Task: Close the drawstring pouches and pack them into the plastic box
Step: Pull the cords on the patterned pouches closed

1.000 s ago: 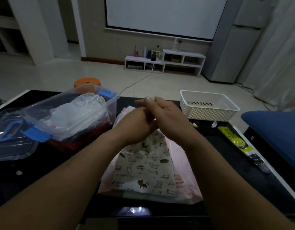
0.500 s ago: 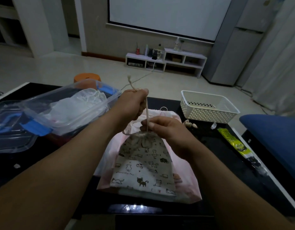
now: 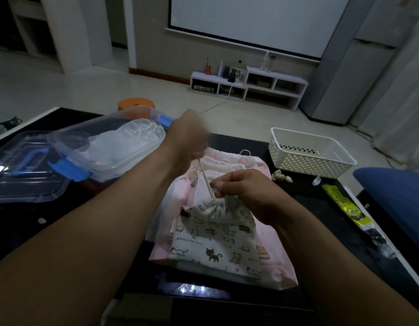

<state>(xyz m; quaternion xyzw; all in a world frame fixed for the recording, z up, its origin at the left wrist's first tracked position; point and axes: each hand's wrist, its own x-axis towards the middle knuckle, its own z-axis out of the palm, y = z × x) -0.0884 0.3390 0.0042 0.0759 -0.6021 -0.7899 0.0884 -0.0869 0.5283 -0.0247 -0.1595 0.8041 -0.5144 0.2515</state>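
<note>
A cream pouch printed with cats [image 3: 215, 241] lies on top of a stack of pink pouches [image 3: 269, 267] in the middle of the black table. My right hand [image 3: 241, 187] pinches its gathered neck. My left hand [image 3: 187, 137] is raised above and to the left, shut on the pouch's drawstring [image 3: 205, 177], which runs taut between the two hands. The clear plastic box [image 3: 69, 147] with blue clasps stands to the left and holds white pouches [image 3: 123, 144]. Its clear lid [image 3: 17, 175] lies beside it at the far left.
A white perforated basket [image 3: 309, 154] stands at the back right. Small shells [image 3: 281, 176] lie in front of it. A yellow-green packet [image 3: 345, 205] lies along the table's right edge. A blue cushion [image 3: 396, 189] is beyond that edge. An orange stool [image 3: 135, 104] stands behind the box.
My left hand has pulled the drawstring up and to the left while my right hand slid down to the pouch's neck. The neck has bunched tighter.
</note>
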